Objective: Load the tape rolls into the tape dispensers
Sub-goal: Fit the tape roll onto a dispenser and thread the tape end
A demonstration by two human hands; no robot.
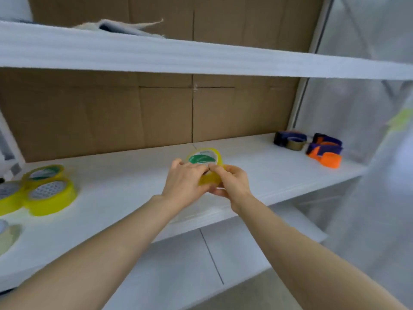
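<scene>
5 loose tape rolls [205, 159], approx 3 dispensers [324, 153].

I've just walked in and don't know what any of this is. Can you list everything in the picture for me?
held tape roll: one, yellow with a green label, over the middle shelf, centre
loose tape rolls: three, yellow, middle shelf, far left
pale tape roll: one, whitish, lower left, cut off by the frame
tape dispensers: apparently three, dark blue and orange, middle shelf, far right; one carries a brownish roll
shelves: three, white, stacked
cardboard: brown, behind the shelves
cloth: one, pale, top shelf
plastic sheet: translucent, right side
left hand: grips the held tape roll
right hand: pinches its near edge
</scene>
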